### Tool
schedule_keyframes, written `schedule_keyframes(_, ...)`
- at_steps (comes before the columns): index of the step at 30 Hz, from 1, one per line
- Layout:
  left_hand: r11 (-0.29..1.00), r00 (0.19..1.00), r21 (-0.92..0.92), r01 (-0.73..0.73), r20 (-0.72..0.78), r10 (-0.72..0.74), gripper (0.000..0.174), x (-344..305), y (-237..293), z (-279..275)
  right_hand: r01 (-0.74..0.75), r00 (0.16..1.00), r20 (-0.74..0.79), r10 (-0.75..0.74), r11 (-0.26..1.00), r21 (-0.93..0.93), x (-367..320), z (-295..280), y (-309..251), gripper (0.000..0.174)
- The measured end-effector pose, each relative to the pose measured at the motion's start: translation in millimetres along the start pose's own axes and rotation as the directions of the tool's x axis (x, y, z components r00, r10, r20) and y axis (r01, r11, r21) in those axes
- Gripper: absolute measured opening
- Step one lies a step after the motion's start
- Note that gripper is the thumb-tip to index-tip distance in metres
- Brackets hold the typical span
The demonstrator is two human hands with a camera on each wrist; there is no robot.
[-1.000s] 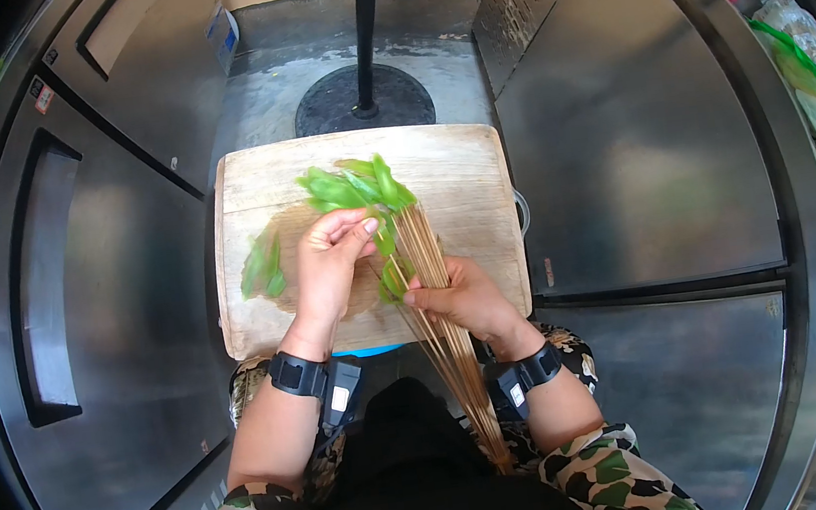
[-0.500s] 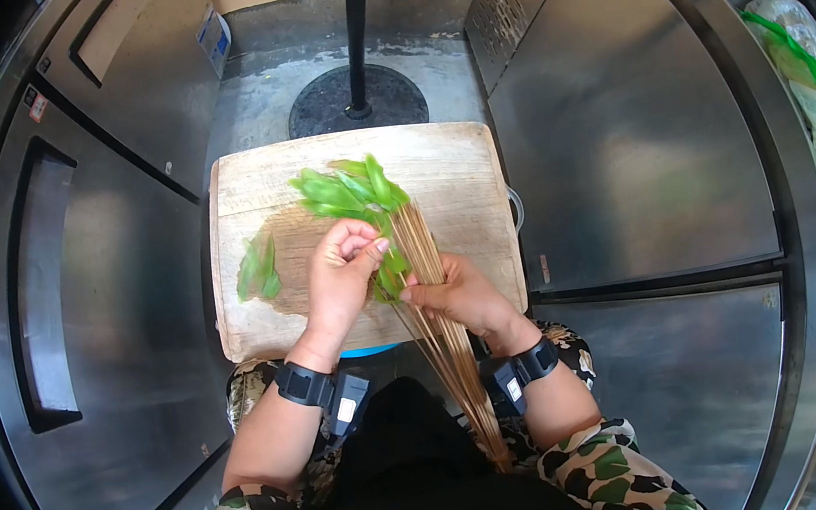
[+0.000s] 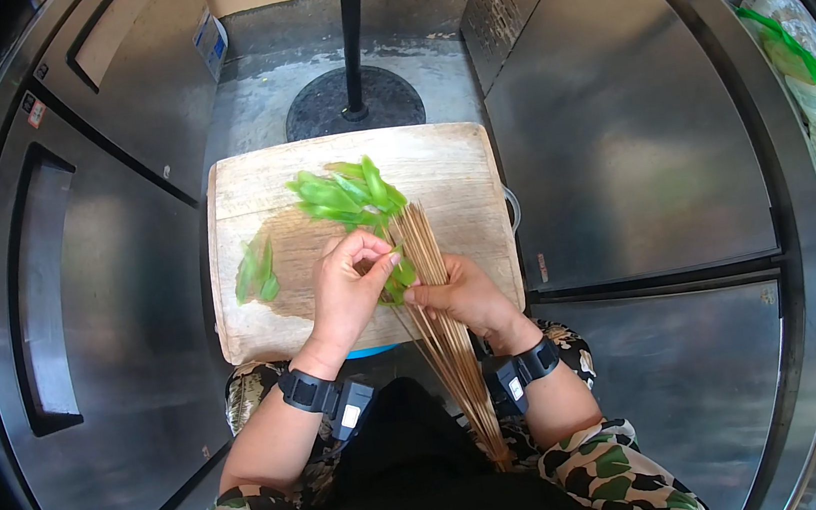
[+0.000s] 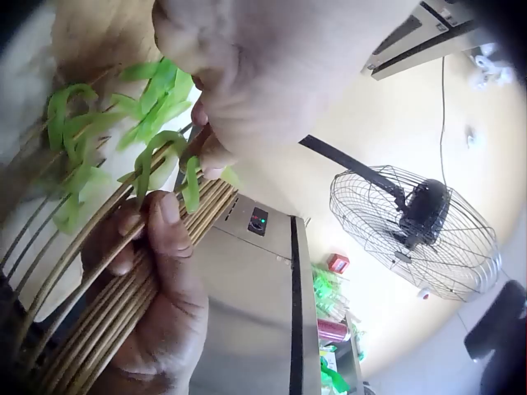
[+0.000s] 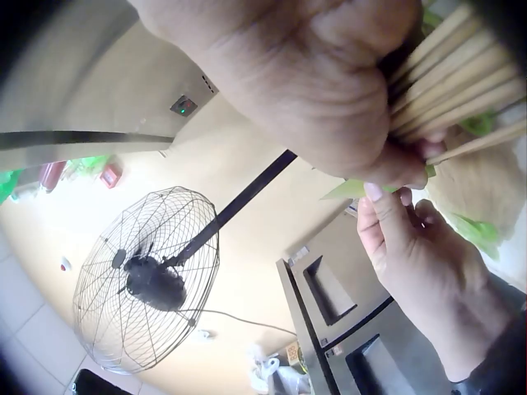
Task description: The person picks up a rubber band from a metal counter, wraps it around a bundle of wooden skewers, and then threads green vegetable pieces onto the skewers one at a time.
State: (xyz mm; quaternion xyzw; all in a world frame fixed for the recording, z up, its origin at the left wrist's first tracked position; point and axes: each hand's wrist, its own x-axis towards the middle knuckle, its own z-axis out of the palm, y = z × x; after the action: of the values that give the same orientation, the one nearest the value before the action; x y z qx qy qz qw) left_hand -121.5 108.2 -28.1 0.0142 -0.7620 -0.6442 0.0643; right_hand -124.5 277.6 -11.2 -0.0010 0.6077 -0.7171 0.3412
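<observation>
Thin wooden skewers [image 3: 447, 346] form a long bundle, gripped near its upper end by the right hand [image 3: 468, 298]. Just left of the bundle, the left hand [image 3: 346, 287] pinches a green slice [image 3: 398, 274] between thumb and fingertips. More green slices [image 3: 346, 194] are bunched by the skewers' upper tips, over the wooden board. In the left wrist view, green pieces [image 4: 152, 164] lie folded around some skewers [image 4: 107, 321]. The right wrist view has the left hand's [image 5: 420, 263] fingertips touching a pale green strip [image 5: 346, 190] beside the right hand [image 5: 321, 99].
The wooden board [image 3: 448, 160] bears a few loose green slices [image 3: 256, 272] at its left. Metal cabinets [image 3: 628, 149] stand on both sides. Beyond the board is a round black base [image 3: 353, 100] with a pole; a fan [image 4: 420, 222] shows in the left wrist view.
The left hand has moved slightly down and to the right along the skewers, closer to the right hand. The right hand keeps its grip on the bundle. The head view has shifted slightly.
</observation>
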Motion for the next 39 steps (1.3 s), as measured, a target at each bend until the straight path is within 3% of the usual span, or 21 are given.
schedule_keyframes(3,0.993,0.996,-0.085,0.077,0.043,-0.073,0.011,1,1,1,-0.007,1.000,-0.014,0.007,1.000,-0.020,1,-2,3,0.010)
schedule_keyframes(5,0.970,0.988,-0.194,0.146,0.071,-0.135,0.011,3,-9,4,0.064,0.996,-0.060,-0.069,0.995,-0.075,3,0,8,0.011)
schedule_keyframes(9,0.957,0.959,-0.135,0.258,0.155,-0.236,0.010,5,-31,6,0.162,0.962,-0.167,-0.217,0.943,-0.290,3,-2,16,0.011)
schedule_keyframes(12,0.952,0.949,-0.109,0.287,0.166,-0.267,0.011,7,-45,13,0.014,1.000,-0.020,-0.012,0.996,0.093,-7,2,-2,0.010)
schedule_keyframes(14,0.952,0.941,-0.052,0.302,0.178,-0.288,0.011,9,-47,18,-0.069,0.998,-0.002,0.069,0.989,0.131,-8,3,-3,0.009)
schedule_keyframes(17,0.944,0.894,-0.105,0.314,0.367,-0.257,0.011,19,-37,6,-0.117,0.993,-0.010,0.121,0.978,0.172,-8,-3,0,0.009)
schedule_keyframes(20,0.931,0.895,-0.043,0.363,0.294,-0.336,0.016,37,-18,-16,-0.099,0.992,-0.060,0.110,0.983,0.157,-10,-8,1,0.010)
schedule_keyframes(22,0.922,0.957,0.308,0.235,0.091,-0.274,0.020,46,-26,-25,-0.075,0.993,-0.080,0.085,0.990,0.121,-11,-8,1,0.013)
schedule_keyframes(24,0.769,0.986,0.626,0.130,-0.004,-0.164,0.026,45,-28,-28,-0.042,0.996,-0.081,0.048,0.996,0.074,-12,-6,-1,0.017)
schedule_keyframes(27,0.628,0.983,0.766,0.135,-0.025,-0.181,0.030,42,-35,-18,-0.036,0.998,-0.050,0.037,0.999,0.028,-13,-6,-2,0.019)
schedule_keyframes(33,0.540,0.969,0.818,0.196,-0.077,-0.234,0.038,42,-23,-9,0.057,0.998,-0.026,-0.057,0.998,-0.002,-11,-8,7,0.023)
schedule_keyframes(39,0.483,0.962,0.846,0.226,-0.117,-0.246,0.037,42,-21,-8,0.037,0.999,-0.023,-0.037,0.999,0.006,-11,-9,6,0.023)
